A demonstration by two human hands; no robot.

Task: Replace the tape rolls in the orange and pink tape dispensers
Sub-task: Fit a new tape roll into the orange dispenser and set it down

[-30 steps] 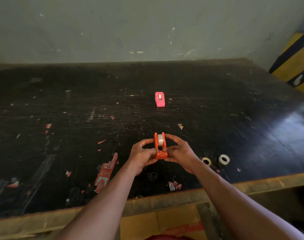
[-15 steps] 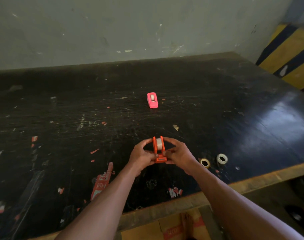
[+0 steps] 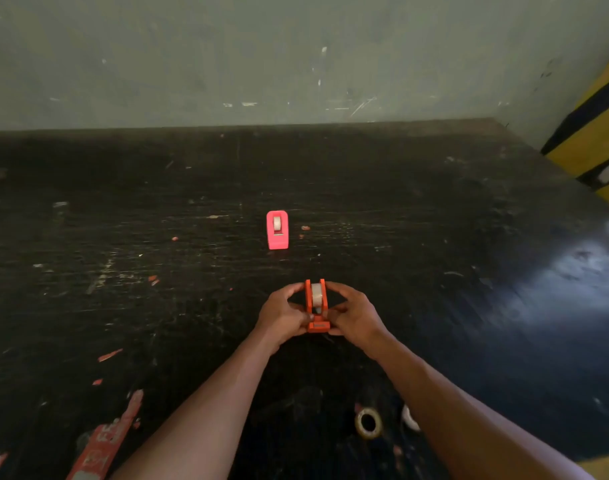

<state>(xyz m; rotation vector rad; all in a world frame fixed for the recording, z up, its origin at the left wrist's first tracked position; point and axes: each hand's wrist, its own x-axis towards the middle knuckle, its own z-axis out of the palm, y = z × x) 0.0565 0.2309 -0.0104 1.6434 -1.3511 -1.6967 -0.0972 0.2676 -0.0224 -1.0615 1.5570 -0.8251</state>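
Note:
The orange tape dispenser (image 3: 316,306) sits upright at the middle of the black table, with a pale tape roll (image 3: 317,294) seated between its side walls. My left hand (image 3: 282,315) grips its left side and my right hand (image 3: 353,317) grips its right side, fingers wrapped round the body. The pink tape dispenser (image 3: 277,229) rests farther back on the table, apart from both hands, with a roll showing in its slot. A yellowish tape roll (image 3: 368,423) lies flat near the front, and a white roll (image 3: 410,418) beside it is partly hidden by my right forearm.
The black tabletop (image 3: 123,237) is scratched and dotted with tape scraps; a red printed strip (image 3: 105,441) is stuck at the front left. A grey wall (image 3: 296,57) closes off the back. A yellow-and-black striped post (image 3: 594,133) stands at the right.
Both hands and the orange dispenser have moved forward, away from the front edge and nearer the pink dispenser. The two loose rolls now lie under my right forearm. The view tilted down.

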